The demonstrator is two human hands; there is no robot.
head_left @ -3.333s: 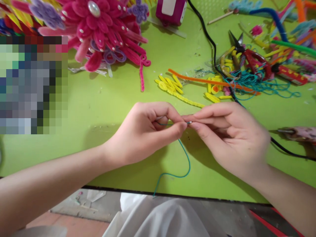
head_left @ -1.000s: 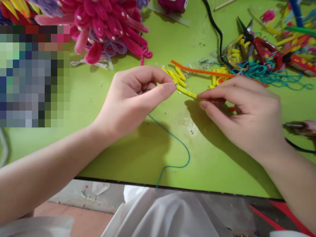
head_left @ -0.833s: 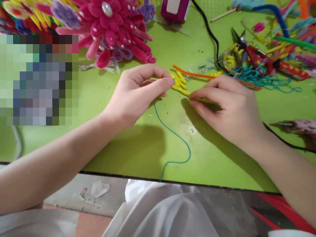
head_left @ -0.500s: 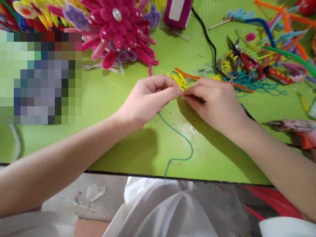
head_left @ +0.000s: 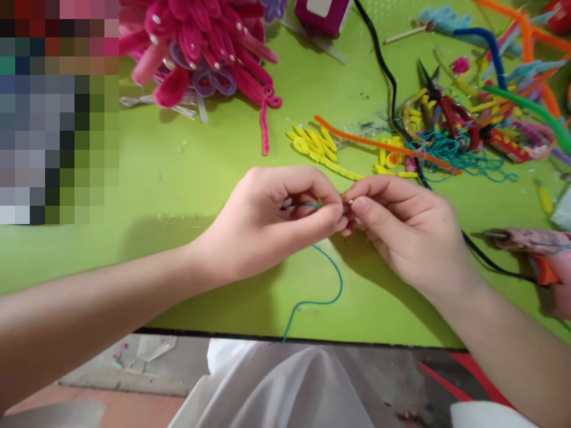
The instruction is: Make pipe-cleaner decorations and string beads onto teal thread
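My left hand (head_left: 289,223) pinches a thin teal cord (head_left: 340,273) between thumb and fingers, near the middle of the green table. The cord hangs in a loose curve below that hand and runs over the table's front edge. Fingertips of my right hand (head_left: 397,223) meet those of the left and pinch the cord's other part, where a tiny pale tip shows. Just beyond the hands lies a yellow fuzzy piece (head_left: 314,145) with curled petals, beside an orange fuzzy stem (head_left: 361,139).
A large pink fuzzy flower (head_left: 200,35) stands at the back left. Red-handled pliers (head_left: 457,122) lie among tangled teal cord (head_left: 468,157) at the right. A pink glue gun (head_left: 548,249) rests at the far right; a black cable (head_left: 383,65) crosses behind.
Both hands have come nearer to me, away from the yellow piece, which now shows fully. The right hand has turned so its thumb shows. The view has shifted somewhat.
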